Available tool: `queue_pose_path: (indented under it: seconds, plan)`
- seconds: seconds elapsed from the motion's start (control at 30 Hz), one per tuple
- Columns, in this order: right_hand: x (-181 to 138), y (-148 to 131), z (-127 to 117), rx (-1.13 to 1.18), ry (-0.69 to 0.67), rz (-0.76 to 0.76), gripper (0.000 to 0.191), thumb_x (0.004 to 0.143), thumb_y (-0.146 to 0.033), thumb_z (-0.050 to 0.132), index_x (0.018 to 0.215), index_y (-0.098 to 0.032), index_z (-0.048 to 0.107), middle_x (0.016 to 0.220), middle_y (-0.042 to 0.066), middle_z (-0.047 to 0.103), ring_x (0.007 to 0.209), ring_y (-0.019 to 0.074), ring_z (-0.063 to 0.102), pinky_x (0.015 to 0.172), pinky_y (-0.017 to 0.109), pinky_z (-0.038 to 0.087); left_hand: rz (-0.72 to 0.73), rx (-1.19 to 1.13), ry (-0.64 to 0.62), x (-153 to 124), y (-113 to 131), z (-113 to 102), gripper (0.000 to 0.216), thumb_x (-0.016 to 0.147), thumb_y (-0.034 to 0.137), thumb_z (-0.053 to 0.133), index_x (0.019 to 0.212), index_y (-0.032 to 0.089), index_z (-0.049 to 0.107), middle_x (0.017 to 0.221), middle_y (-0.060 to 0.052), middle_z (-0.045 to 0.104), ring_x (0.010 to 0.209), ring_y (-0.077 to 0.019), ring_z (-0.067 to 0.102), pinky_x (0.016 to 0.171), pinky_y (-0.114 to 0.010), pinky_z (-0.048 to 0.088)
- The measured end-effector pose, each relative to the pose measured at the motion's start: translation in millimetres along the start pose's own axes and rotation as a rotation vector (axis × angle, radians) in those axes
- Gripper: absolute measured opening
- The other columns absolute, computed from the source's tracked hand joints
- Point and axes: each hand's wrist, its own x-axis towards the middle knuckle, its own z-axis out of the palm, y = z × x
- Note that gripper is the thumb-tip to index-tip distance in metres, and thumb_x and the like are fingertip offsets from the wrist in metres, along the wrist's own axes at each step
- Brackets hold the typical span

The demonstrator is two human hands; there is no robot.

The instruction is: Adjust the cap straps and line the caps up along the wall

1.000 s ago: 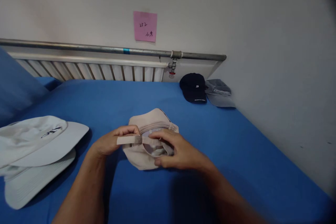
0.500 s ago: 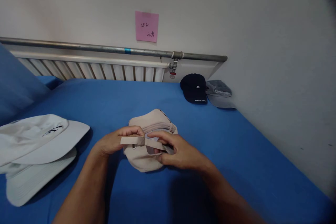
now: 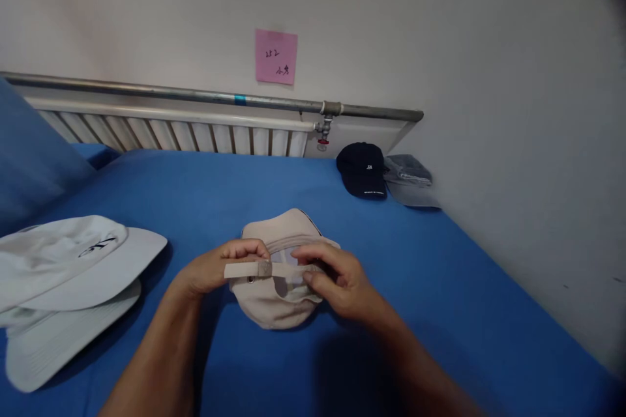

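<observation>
A beige baseball cap (image 3: 271, 313) lies upside down on the blue bed sheet, its back opening towards me and its brim pointing away. Across that opening runs the cap's beige strap (image 3: 286, 270) with a small metal buckle (image 3: 265, 268). My left hand (image 3: 222, 264) pinches the strap beside the buckle, and the strap's loose end sticks out to the left over the fingers. At the right side of the cap, my right hand (image 3: 345, 280) grips the strap between thumb and fingers.
Two whitish caps (image 3: 141, 247) lie stacked at the left. A black cap (image 3: 362, 166) and a grey cap (image 3: 411, 172) sit at the far right corner by the wall. Behind the blue sheet (image 3: 195, 186) stand a radiator (image 3: 220, 137) and a metal pipe (image 3: 171, 92); a pink note (image 3: 276, 57) hangs above.
My right hand has shifted slightly right and up along the strap, which is now stretched straighter. The left hand stays at the buckle. The view has tilted up a little.
</observation>
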Motion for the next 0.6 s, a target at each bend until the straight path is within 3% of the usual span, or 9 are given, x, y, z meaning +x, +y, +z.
queue_pose_path:
  seconds: [0.2,0.33,0.43,0.6]
  plan:
    - [0.5,4.5,4.1,-0.040,0.072,-0.042,0.029,0.075,-0.007,0.053,0.096,-0.023,0.065,0.089,0.001,0.069,0.082,0.0156,0.064,0.077,0.031,0.050,-0.019,-0.023,-0.015,0.5,3.0,2.1,0.033,0.079,0.047,0.065,0.080,0.014,0.058,0.068,0.001,0.051,0.056,-0.0085,0.041,0.051,-0.021,0.031]
    - [1.1,-4.9,8.7,-0.174,0.062,-0.138,0.023,0.078,-0.013,0.059,0.099,-0.022,0.063,0.093,0.003,0.069,0.089,0.0185,0.062,0.084,0.036,0.046,-0.015,0.003,0.002,0.6,3.8,2.2,0.033,0.078,0.046,0.065,0.081,0.014,0.059,0.069,0.001,0.053,0.057,-0.0090,0.042,0.052,-0.021,0.032]
    - [4.2,-19.2,18.0,-0.290,0.018,-0.189,0.026,0.079,-0.020,0.064,0.105,-0.022,0.061,0.101,0.005,0.068,0.096,0.0212,0.061,0.090,0.041,0.041,-0.006,0.015,0.004,0.6,3.0,1.9,0.032,0.077,0.045,0.066,0.083,0.014,0.059,0.069,0.001,0.053,0.058,-0.0095,0.042,0.053,-0.021,0.032]
    - [18.1,-34.1,28.6,-0.359,-0.144,-0.144,0.019,0.083,-0.018,0.060,0.101,-0.023,0.063,0.095,0.005,0.068,0.089,0.0200,0.061,0.084,0.038,0.044,0.029,-0.013,-0.021,-0.7,2.9,3.4,0.028,0.072,0.039,0.070,0.077,0.015,0.056,0.065,0.003,0.050,0.056,-0.0091,0.041,0.051,-0.021,0.030]
